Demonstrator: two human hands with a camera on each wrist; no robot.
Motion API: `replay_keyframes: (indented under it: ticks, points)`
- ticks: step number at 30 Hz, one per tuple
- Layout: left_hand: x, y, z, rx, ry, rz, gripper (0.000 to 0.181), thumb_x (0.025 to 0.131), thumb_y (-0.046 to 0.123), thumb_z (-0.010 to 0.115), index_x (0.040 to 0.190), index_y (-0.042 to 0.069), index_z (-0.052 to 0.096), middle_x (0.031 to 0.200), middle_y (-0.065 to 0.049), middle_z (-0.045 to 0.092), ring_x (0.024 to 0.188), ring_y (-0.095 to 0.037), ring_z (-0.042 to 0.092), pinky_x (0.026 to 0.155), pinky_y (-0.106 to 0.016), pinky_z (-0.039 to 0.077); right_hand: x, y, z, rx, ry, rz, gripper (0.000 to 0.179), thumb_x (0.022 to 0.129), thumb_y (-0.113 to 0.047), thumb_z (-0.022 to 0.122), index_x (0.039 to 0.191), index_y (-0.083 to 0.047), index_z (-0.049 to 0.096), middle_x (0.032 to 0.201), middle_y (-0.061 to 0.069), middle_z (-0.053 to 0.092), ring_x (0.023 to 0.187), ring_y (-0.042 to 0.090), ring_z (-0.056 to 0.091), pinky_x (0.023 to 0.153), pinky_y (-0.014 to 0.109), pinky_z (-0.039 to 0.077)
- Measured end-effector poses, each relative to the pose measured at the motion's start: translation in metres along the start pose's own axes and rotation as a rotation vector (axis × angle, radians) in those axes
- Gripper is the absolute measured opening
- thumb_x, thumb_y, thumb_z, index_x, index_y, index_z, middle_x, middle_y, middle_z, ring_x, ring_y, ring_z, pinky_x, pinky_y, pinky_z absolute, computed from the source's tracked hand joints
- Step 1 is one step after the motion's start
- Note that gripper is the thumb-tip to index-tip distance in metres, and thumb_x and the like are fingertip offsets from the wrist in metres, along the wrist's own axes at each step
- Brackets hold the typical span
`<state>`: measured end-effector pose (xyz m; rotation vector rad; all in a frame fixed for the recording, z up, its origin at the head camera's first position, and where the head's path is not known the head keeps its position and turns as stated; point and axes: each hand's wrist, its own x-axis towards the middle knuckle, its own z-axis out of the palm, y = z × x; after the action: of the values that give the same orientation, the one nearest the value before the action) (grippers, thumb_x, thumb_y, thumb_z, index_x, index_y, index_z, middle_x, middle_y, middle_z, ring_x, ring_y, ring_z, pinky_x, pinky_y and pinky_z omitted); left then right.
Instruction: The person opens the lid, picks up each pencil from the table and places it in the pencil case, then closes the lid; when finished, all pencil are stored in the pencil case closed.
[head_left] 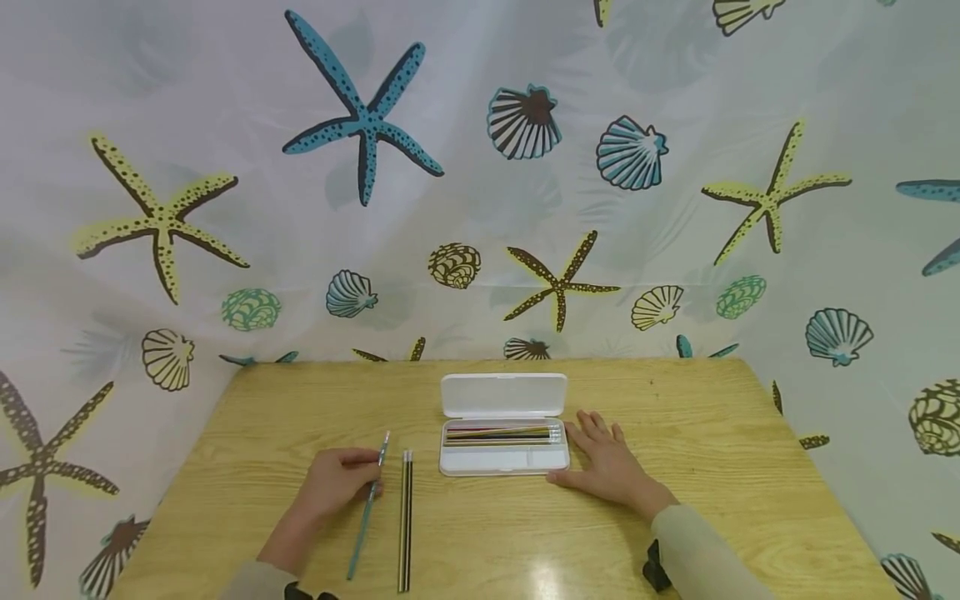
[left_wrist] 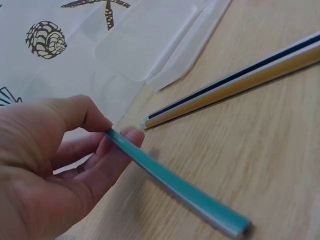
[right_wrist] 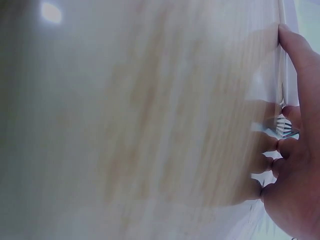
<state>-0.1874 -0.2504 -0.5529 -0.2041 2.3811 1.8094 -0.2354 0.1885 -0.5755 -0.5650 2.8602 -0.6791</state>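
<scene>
My left hand (head_left: 341, 483) pinches a teal pencil (left_wrist: 175, 185) near its upper end between thumb and fingers, left of two pencils lying side by side. Of that pair, one is gold (head_left: 403, 525) and the other dark (head_left: 410, 525). A white pencil case (head_left: 487, 461) lies with its lid (head_left: 504, 395) raised at the back. Several pencils (head_left: 498, 435) lie lengthwise in its rear part. At the case's right end my right hand (head_left: 611, 467) rests on the table with fingers spread, thumb right at the front corner and fingertips by the right side.
The wooden table (head_left: 712, 433) carries all of these. A white cloth (head_left: 450, 208) printed with starfish and shells hangs behind it and along both sides. Dark wrist straps show at both cuffs, the right strap (head_left: 657, 567) near the table's front.
</scene>
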Motion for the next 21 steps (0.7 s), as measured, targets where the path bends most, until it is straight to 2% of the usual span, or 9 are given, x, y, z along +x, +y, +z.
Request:
replay_keyframes:
  ticks: [2,3,8,11,15,21]
  points:
    - [0.0,0.002,-0.003,-0.072,-0.057,0.004,0.036,0.1,-0.003,0.064,0.132,-0.018,0.061,0.104,-0.027,0.075,0.082,-0.028,0.077,0.074,-0.035,0.064,-0.001,0.0,0.0,0.002,-0.003,0.0,0.102,0.09,-0.071,0.068,0.165,-0.01,0.034,0.175,0.022,0.018,0.164,0.044,0.009,0.128,0.07,0.004]
    - [-0.001,0.003,-0.004,-0.079,-0.08,0.013,0.037,0.101,-0.002,0.063,0.134,-0.018,0.06,0.105,-0.027,0.075,0.083,-0.028,0.076,0.075,-0.036,0.064,-0.001,0.0,0.0,0.001,-0.003,-0.001,0.102,0.09,-0.071,0.068,0.165,-0.01,0.035,0.175,0.022,0.019,0.164,0.044,0.009,0.128,0.07,0.004]
    - [-0.001,0.01,-0.005,-0.052,-0.164,0.071,0.04,0.104,0.003,0.063,0.139,-0.015,0.058,0.107,-0.025,0.074,0.088,-0.027,0.074,0.078,-0.036,0.062,-0.002,0.0,0.0,0.007,-0.002,-0.008,0.101,0.091,-0.071,0.068,0.165,-0.011,0.035,0.174,0.022,0.019,0.164,0.043,0.009,0.128,0.069,0.005]
    - [0.0,0.016,-0.004,0.001,-0.175,0.114,0.039,0.105,0.006,0.063,0.139,-0.012,0.06,0.103,-0.023,0.074,0.085,-0.025,0.071,0.077,-0.032,0.06,-0.002,0.0,0.0,0.009,0.0,-0.007,0.101,0.09,-0.071,0.068,0.165,-0.011,0.035,0.174,0.022,0.02,0.164,0.043,0.009,0.128,0.069,0.005]
    - [0.003,0.026,0.001,0.086,-0.156,0.16,0.035,0.104,0.01,0.066,0.134,-0.008,0.066,0.099,-0.02,0.075,0.082,-0.024,0.07,0.073,-0.032,0.059,-0.002,0.001,0.0,0.009,-0.001,-0.004,0.102,0.09,-0.072,0.067,0.166,-0.013,0.034,0.175,0.021,0.018,0.164,0.042,0.008,0.128,0.069,0.004]
    - [0.011,0.038,0.012,0.228,-0.146,0.259,0.028,0.104,0.012,0.068,0.127,-0.002,0.073,0.106,-0.021,0.077,0.085,-0.023,0.07,0.07,-0.03,0.058,-0.001,0.002,-0.001,0.003,0.003,-0.003,0.102,0.09,-0.072,0.068,0.166,-0.013,0.034,0.175,0.021,0.018,0.164,0.042,0.008,0.129,0.068,0.005]
